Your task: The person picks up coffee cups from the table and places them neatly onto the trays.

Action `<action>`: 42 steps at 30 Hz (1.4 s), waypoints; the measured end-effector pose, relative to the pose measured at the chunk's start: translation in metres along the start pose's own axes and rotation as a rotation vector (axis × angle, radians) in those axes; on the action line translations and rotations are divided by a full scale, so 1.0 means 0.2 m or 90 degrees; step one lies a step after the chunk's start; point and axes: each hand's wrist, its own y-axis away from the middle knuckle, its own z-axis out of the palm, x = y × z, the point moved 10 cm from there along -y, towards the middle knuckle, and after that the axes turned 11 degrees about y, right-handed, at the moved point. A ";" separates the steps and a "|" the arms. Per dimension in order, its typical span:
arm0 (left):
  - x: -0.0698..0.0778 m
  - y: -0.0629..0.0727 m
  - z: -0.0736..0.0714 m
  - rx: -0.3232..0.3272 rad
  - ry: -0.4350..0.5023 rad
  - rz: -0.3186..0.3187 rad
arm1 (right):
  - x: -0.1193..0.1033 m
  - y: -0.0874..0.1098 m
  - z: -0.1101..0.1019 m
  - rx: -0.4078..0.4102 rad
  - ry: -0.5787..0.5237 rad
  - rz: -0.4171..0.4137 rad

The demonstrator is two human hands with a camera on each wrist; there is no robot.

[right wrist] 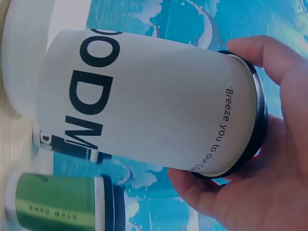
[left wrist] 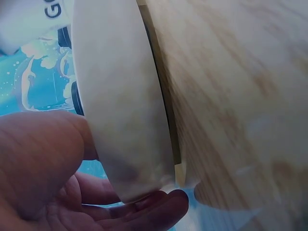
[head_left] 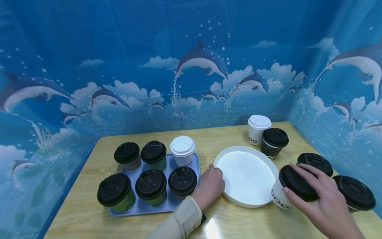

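My left hand (head_left: 210, 182) grips the left edge of a round white tray (head_left: 247, 176). In the left wrist view the thumb side lies against the tray wall (left wrist: 120, 96), with fingertips (left wrist: 171, 207) under its lower edge. At the tray's right side my right hand (head_left: 325, 199) holds a white paper cup (right wrist: 159, 101) by its black lid (head_left: 298, 182), thumb and fingers spread round the lid. The cup, printed with large black letters, tilts in the head view and overlaps the tray's rim.
Left of my left hand, a purple tray (head_left: 170, 202) carries several black-lidded cups (head_left: 150, 186) and a white-lidded cup (head_left: 182, 149). Behind the round tray stand another white cup (head_left: 259, 127) and a black cup (head_left: 274, 142). Two black-lidded cups (head_left: 314, 162) flank my right hand. A dolphin-print curtain (head_left: 134, 66) encloses the table.
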 end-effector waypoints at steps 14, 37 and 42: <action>0.00 0.00 0.00 0.007 0.007 0.007 | -0.13 -0.14 0.06 -0.016 -0.104 -0.067; 0.00 0.00 0.00 0.005 0.009 0.004 | -0.29 -0.27 0.17 0.078 -0.145 -0.178; 0.00 0.01 0.00 0.003 0.016 0.003 | -0.33 -0.28 0.21 0.093 -0.157 -0.206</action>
